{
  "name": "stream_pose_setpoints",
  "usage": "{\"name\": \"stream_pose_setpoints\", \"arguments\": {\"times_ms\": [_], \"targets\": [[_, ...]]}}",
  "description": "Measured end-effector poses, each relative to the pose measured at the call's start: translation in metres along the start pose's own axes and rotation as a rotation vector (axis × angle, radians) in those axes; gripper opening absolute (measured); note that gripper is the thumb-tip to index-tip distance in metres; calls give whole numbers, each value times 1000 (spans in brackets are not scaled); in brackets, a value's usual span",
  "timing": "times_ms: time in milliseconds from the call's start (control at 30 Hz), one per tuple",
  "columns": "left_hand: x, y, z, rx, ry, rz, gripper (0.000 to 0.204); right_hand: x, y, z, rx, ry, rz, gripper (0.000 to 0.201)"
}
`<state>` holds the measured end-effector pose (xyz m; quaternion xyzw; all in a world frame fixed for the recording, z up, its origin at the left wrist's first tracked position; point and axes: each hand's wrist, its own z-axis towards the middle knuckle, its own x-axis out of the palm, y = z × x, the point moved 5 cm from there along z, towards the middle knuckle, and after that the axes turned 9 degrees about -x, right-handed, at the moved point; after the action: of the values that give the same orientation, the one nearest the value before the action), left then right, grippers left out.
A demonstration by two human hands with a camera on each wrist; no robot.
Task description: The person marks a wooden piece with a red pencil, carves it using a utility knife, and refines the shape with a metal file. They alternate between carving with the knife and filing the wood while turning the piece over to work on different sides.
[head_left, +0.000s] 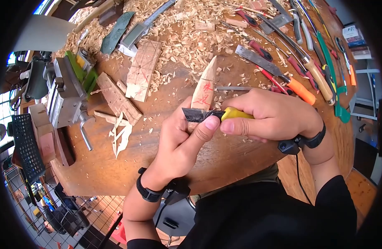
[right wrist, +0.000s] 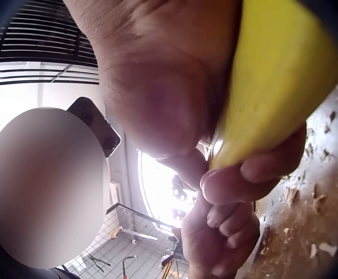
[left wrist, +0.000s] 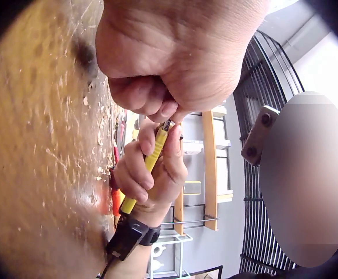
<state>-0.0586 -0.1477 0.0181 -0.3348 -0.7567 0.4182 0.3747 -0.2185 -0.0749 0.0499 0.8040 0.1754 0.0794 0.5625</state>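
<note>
A pointed piece of wood (head_left: 204,85) with red writing and a pencil line stands out beyond my left hand (head_left: 178,147), tip away from me. The left fingers wrap its near end, which is mostly hidden. My right hand (head_left: 276,116) grips a knife by its yellow handle (head_left: 235,113), thumb along the near side. The knife's dark, wide blade (head_left: 192,115) lies crosswise over the wood, and the left thumb presses on it near the handle. In the left wrist view, the yellow handle (left wrist: 153,160) runs through the right fingers; in the right wrist view, it (right wrist: 273,75) looms close.
Wood shavings (head_left: 186,37) cover the far tabletop. Marked wooden boards (head_left: 144,70) and a metal vise (head_left: 66,93) are at left. A caliper (head_left: 135,35) lies at the back. Chisels, files and an orange-handled blade (head_left: 301,90) crowd the right side.
</note>
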Motion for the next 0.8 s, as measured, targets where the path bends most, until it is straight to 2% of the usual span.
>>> {"name": "stream_pose_setpoints", "arguments": {"times_ms": [167,367,567,667,800], "targets": [[-4,7,-1,44,71,-84,20,2,1,0,34,-34,64,49],[3,4,2,-26,-57,-12,23,3,-10,2,52,38,99,50],[-3,4,0,-27,0,86,24,3,-3,0,55,-1,88,51],[2,0,1,28,-70,149,23,3,-4,0,41,-2,123,52],[4,-1,0,-13,-64,58,23,4,-9,2,59,54,155,52]]}}
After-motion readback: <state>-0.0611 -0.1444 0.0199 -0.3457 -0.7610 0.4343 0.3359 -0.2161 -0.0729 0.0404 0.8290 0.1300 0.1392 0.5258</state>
